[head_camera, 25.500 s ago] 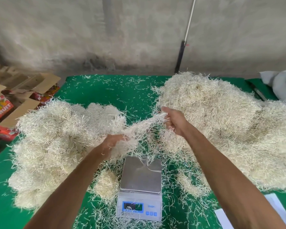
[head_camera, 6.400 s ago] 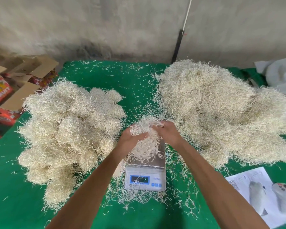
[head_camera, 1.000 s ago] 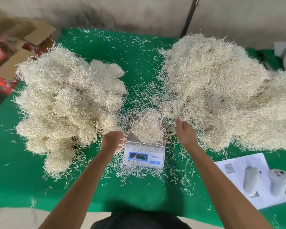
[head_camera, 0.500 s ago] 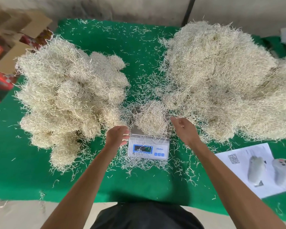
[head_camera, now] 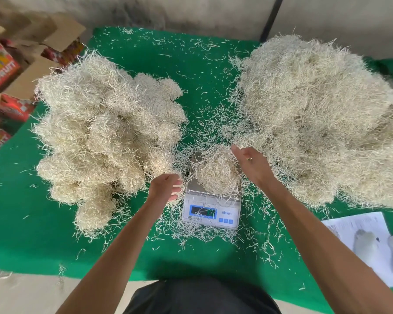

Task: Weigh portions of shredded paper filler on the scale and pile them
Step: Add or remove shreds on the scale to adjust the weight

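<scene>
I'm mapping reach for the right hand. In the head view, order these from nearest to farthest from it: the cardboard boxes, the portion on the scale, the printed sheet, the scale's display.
From the right hand:
1. Portion on the scale, just to its left.
2. Scale's display, below and left.
3. Printed sheet, lower right table edge.
4. Cardboard boxes, far left, off the table.
</scene>
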`<state>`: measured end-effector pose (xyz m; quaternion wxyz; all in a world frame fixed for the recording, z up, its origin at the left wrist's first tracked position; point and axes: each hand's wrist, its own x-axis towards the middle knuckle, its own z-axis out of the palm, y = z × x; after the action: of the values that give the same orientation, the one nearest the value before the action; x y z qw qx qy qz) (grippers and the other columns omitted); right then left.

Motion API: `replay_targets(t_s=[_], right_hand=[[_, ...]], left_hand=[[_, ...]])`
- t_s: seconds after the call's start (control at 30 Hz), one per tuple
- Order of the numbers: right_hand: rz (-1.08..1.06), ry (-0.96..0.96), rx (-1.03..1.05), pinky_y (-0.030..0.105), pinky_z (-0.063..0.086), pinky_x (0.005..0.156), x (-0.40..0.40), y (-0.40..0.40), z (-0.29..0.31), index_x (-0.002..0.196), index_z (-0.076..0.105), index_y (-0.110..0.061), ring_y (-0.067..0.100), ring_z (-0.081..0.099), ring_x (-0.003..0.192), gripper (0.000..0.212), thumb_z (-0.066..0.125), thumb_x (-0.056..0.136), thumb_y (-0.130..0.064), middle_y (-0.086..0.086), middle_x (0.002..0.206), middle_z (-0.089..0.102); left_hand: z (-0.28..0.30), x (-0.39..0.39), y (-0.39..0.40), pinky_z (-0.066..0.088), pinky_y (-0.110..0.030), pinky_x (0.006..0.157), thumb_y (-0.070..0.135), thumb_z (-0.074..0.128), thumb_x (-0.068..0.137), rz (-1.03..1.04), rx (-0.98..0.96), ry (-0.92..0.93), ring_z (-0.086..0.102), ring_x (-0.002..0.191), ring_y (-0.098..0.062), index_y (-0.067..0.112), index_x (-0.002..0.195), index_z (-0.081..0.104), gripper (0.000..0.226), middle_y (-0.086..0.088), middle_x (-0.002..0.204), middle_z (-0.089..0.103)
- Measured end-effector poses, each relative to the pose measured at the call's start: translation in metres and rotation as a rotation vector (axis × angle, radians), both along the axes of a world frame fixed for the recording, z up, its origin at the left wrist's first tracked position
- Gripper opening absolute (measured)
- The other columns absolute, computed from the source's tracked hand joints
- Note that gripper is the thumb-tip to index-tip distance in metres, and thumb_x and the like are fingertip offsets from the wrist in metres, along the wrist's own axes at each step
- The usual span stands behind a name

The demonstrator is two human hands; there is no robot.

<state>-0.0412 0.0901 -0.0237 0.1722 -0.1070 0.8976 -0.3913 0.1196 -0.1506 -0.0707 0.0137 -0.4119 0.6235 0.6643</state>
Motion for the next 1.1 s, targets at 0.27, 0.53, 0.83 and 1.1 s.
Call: replay_targets(t_s=[0.27, 0.53, 0.83, 1.1], right_hand=[[0.041, -0.059, -0.01, 0.055, 0.05, 0.105, 0.007, -0.034, -0.006, 0.14, 0.054, -0.008, 0.035, 0.063, 0.122, 0.078, 0.04, 0.099, -0.072, 0.015, 0.137, 0.063], [-0.109, 0.138, 0.084, 0.016, 0.046, 0.054, -0.031, 0.016, -0.021, 0.126, 0.065, -0.012, 0.006, 0.062, 0.059, 0.038, 0.046, 0.109, -0.04, 0.006, 0.095, 0.074], [0.183, 0.022, 0.687, 0.04, 0.061, 0.089, -0.048, 0.056, -0.077, 0.121, 0.067, -0.015, 0.02, 0.07, 0.095, 0.023, 0.055, 0.106, -0.028, 0.006, 0.114, 0.069], [0.02, 0.088, -0.117, 0.025, 0.048, 0.064, -0.116, 0.023, 0.043, 0.105, 0.07, -0.025, -0.006, 0.049, 0.056, 0.031, 0.07, 0.092, -0.053, -0.017, 0.098, 0.061]], left_hand=[[0.011, -0.024, 0.042, 0.061, -0.045, 0.078, 0.055, 0.052, 0.099, -0.238, 0.499, -0.058, 0.074, 0.094, -0.032, 0.005, 0.124, 0.056, 0.056, -0.02, 0.118, 0.068], [-0.009, -0.05, 0.04, 0.058, -0.029, 0.061, 0.06, 0.061, 0.089, -0.443, -0.219, -0.194, 0.06, 0.053, -0.009, 0.01, 0.11, 0.066, 0.054, 0.001, 0.072, 0.062], [0.045, -0.103, 0.04, 0.042, -0.03, 0.05, 0.028, 0.05, 0.098, -0.333, -0.697, -0.089, 0.041, 0.053, -0.018, 0.004, 0.089, 0.053, 0.025, -0.001, 0.065, 0.048], [0.095, -0.171, 0.089, 0.052, -0.014, 0.068, 0.036, 0.069, 0.091, -0.635, -0.51, 0.291, 0.063, 0.093, -0.005, 0.016, 0.132, 0.05, 0.049, 0.007, 0.118, 0.061]])
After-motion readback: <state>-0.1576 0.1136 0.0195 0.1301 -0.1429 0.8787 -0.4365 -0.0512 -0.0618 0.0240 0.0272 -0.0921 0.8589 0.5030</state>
